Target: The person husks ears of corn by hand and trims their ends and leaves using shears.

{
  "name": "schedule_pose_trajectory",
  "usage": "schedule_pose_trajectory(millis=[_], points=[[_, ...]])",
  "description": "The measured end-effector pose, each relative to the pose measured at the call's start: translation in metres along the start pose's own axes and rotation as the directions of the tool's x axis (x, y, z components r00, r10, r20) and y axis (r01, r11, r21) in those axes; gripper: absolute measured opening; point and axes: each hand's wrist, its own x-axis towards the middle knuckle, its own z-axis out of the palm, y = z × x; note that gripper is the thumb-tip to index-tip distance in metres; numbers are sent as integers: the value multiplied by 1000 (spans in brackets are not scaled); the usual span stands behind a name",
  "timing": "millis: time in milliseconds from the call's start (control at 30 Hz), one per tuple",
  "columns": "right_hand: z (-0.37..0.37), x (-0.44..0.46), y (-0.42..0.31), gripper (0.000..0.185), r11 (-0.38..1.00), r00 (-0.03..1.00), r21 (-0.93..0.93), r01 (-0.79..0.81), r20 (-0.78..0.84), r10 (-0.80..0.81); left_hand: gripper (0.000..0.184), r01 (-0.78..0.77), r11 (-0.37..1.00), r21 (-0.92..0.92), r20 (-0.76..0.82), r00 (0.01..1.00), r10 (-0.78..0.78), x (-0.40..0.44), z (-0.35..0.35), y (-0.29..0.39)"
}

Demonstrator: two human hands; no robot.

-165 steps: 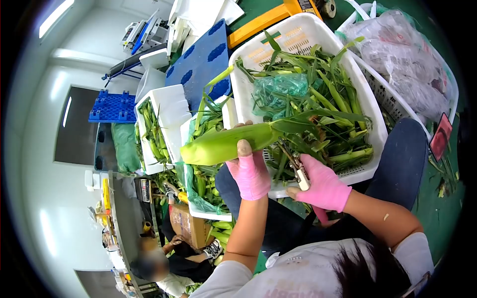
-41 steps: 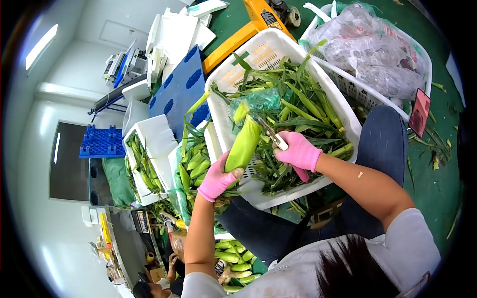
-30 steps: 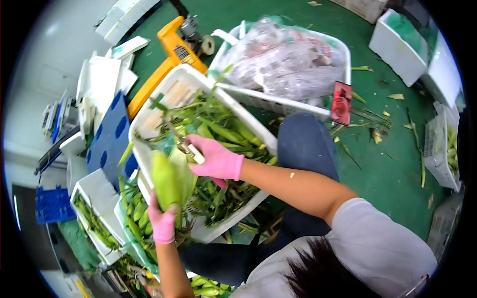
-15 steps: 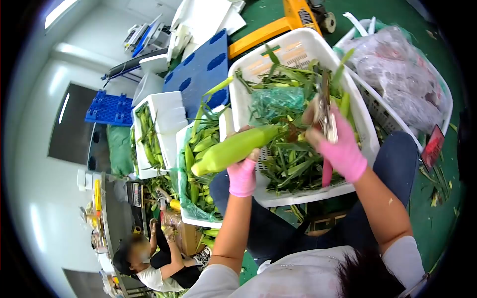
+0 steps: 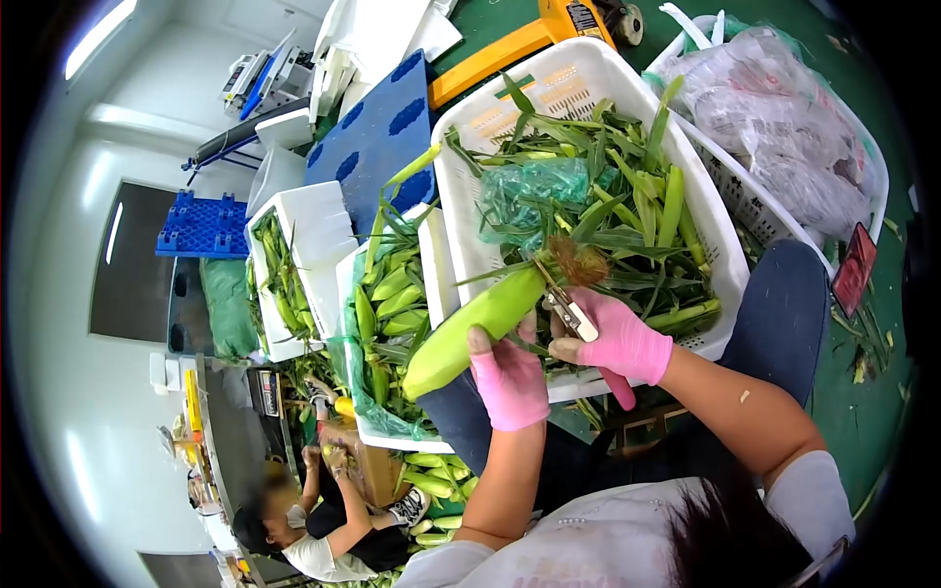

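Note:
My left hand, in a pink fingerless glove, is closed around a green ear of corn in its husk. The ear slants, with its brown silk tip towards the upper right. In my right hand, also pink-gloved, is a pair of pruning shears with a pink handle. The shears' blades lie against the silk end of the ear; whether they are closed cannot be seen. Beneath both hands stands a white basket holding green husk leaves and a crumpled green plastic bag.
Left of the basket, a white foam box lined with green mesh holds several ears. Another foam box stands behind it. At right are a basket of clear plastic bags and a red phone-like object. A co-worker sits lower left.
The shears came down and left to the ear's silk end. My left hand shifted lower right, and the ear now tilts more steeply. The camera view turned slightly.

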Motion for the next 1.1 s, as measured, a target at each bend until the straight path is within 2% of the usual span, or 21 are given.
schedule_pose_trajectory(millis=[67, 133, 233, 267, 333, 367, 467, 533, 567, 633, 667, 733, 767, 800, 833, 867, 900, 933, 967, 1033, 1100], points=[[3, -2, -14, 40, 992, 994, 67, -110, -10, 111, 54, 94, 986, -137, -42, 994, -100, 3, -3, 1], [10, -1, -12, 21, 947, 989, 287, -141, 11, 144, 53, 145, 957, -252, -85, 982, -171, 16, -8, 9], [10, -10, -22, 16, 929, 986, 335, -159, 104, 131, 54, 164, 898, -408, -104, 969, -224, 34, -29, 19], [9, -13, -32, 20, 935, 968, 292, -203, 206, 146, 54, 170, 898, -407, -78, 973, -219, 35, -31, 23], [12, -18, -24, 31, 875, 909, 366, -316, 382, 168, 55, 191, 896, -401, -22, 976, -218, 34, -36, 28], [20, -15, -6, 41, 895, 909, 345, -282, 393, 135, 55, 196, 896, -398, -18, 975, -221, 31, -39, 27], [34, -10, 18, 46, 884, 958, 438, -166, 285, 38, 57, 272, 903, -333, 30, 960, -279, 17, -29, 29], [30, -9, 8, 43, 976, 988, 216, -19, 156, -15, 62, 300, 932, -205, 17, 953, -303, 5, -29, 30], [21, -10, -9, 39, 969, 971, 144, -203, 154, 180, 63, 299, 933, -201, 42, 954, -296, 4, -35, 36], [15, -18, -7, 39, 923, 971, 303, -237, 95, 218, 61, 238, 937, -256, 9, 970, -244, 4, -72, 60], [13, -21, -15, 40, 877, 960, 392, -277, 86, 265, 60, 96, 953, -288, -14, 994, -104, 7, -98, 77], [9, -3, 16, 41, 835, 988, 543, -89, -60, 145, 63, -183, 907, -378, -291, 954, 71, 5, -161, 124], [11, -4, 16, 39, 754, 972, 652, -81, -115, 203, 60, -240, 869, -432, -305, 946, 109, -6, -222, 145], [13, -7, 13, 37, 659, 947, 750, -62, -164, 275, 59, -334, 876, -349, -456, 876, 153, -18, -275, 163], [5, -6, 16, 36, 601, 943, 783, -162, -56, 328, 57, -393, 906, -160, -684, 705, 185, -35, -311, 174], [1, -4, 15, 35, 539, 928, 803, -253, 45, 370, 54, -381, 912, -149, -749, 645, 148, -57, -355, 180], [9, -7, 4, 36, 575, 920, 759, -306, 82, 382, 51, -345, 916, -202, -789, 612, 57, -86, -430, 180], [13, -7, 4, 36, 602, 925, 736, -311, 90, 368, 43, -359, 901, -243, -870, 492, -38, -108, -458, 180], [15, -7, 5, 35, 636, 928, 698, -328, 112, 356, 41, -364, 885, -291, -897, 426, -120, -134, -507, 174], [12, -5, 10, 33, 677, 932, 643, -358, 203, 300, 31, -192, 945, -265, -955, 190, -229, -180, -574, 156], [13, -3, 5, 33, 683, 934, 638, -356, 226, 276, 23, -182, 932, -315, -945, 151, -290, -184, -620, 150]])
